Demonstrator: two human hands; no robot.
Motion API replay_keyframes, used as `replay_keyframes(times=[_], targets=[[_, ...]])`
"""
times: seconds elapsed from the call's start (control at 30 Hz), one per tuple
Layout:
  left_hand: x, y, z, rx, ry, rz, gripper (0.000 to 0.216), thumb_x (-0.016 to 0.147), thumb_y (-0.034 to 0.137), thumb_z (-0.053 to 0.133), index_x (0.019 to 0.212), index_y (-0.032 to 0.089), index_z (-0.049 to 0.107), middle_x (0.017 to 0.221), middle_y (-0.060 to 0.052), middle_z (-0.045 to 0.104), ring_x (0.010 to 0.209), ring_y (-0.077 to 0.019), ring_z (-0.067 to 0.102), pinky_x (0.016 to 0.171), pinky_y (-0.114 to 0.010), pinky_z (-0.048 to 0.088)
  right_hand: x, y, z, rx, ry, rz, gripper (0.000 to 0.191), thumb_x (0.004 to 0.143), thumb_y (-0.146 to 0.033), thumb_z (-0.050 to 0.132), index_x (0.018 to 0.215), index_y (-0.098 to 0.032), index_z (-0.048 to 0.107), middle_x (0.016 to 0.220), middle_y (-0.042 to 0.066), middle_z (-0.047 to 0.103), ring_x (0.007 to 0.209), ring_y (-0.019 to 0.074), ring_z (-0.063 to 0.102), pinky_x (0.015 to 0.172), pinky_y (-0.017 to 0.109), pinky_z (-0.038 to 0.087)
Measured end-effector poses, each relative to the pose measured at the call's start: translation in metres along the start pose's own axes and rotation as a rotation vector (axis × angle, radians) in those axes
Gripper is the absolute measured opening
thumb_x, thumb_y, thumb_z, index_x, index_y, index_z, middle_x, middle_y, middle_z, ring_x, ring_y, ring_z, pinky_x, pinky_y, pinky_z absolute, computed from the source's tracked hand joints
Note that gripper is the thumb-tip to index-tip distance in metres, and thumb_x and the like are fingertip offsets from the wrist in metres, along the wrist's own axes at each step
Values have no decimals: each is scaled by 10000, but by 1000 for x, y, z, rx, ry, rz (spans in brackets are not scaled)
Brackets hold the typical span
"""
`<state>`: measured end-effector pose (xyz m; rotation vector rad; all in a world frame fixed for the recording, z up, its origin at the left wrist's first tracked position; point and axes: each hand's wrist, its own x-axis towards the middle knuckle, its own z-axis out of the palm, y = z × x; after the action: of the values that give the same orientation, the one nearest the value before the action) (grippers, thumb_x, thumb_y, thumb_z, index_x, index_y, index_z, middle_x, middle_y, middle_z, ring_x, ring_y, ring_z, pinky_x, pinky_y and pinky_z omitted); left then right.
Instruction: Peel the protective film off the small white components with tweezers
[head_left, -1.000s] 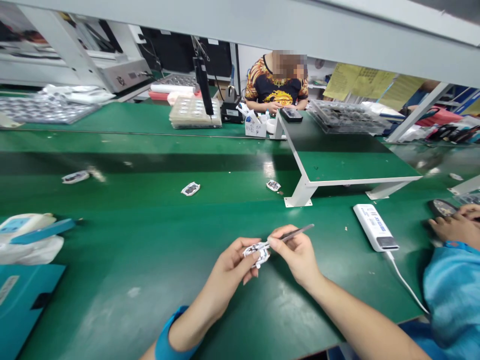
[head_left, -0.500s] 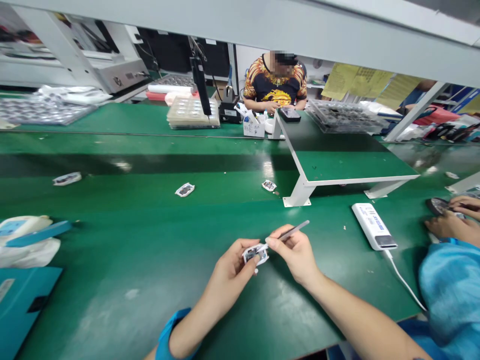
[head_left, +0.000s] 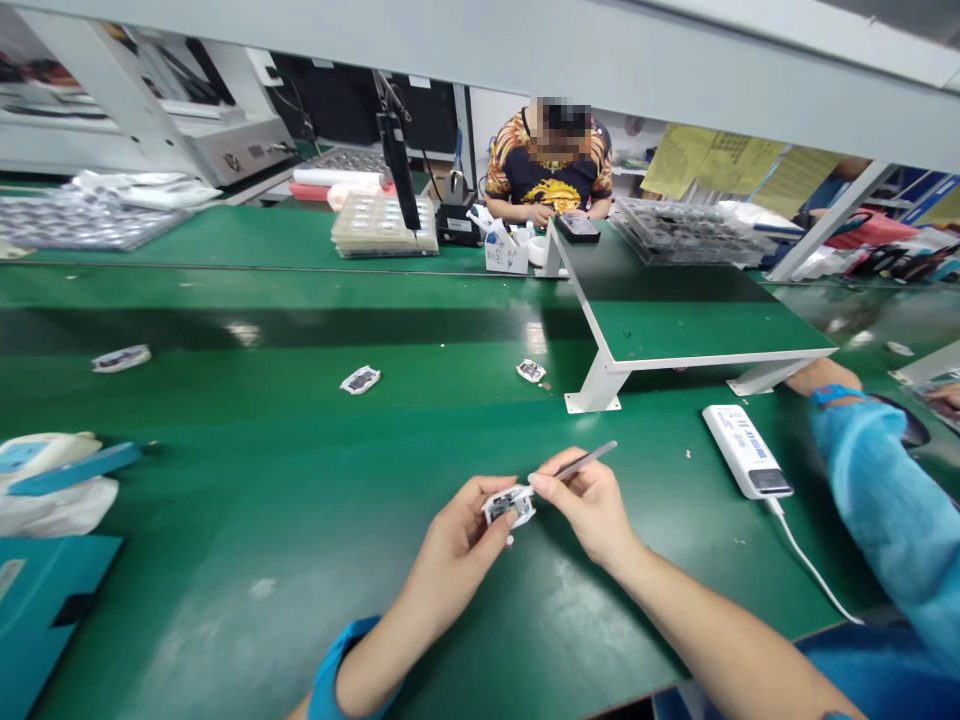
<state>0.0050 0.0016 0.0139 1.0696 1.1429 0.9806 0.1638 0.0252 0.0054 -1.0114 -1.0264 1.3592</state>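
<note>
So the left hand (head_left: 463,533) has its grip pinched on a white device housing (head_left: 504,503), thumb over the near edge, just below centre frame. The right hand's (head_left: 589,510) grip is closed on metal tweezers (head_left: 592,458) slanting down-left to the housing's right end. Forearms angle up from the bottom edge. Housing's open face is up, long axis roughly left-right, above the green worktop (head_left: 285,500). Upper centre, a white box (head_left: 506,262) holds some white bits, too small to make out.
</note>
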Motion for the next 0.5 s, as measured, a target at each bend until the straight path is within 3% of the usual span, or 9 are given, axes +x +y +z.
replay_keyframes(times=[0.27,0.5], targets=[[1,0,1,-58,51,-51,372,740,431,716,983,162,636,786,-18,654,621,-126,518,543,-228,436,-3,3,0,-50,-19,-63,99,733,-259,770,719,-217,681,676,-16,694,644,144,641,636,265,497],[3,-8,5,-34,116,-37,410,745,495,686,958,149,632,618,38,568,518,-101,443,487,-217,360,-7,4,2,-86,-26,-124,79,750,-234,753,742,-221,676,717,-4,710,682,161,667,664,285,525]])
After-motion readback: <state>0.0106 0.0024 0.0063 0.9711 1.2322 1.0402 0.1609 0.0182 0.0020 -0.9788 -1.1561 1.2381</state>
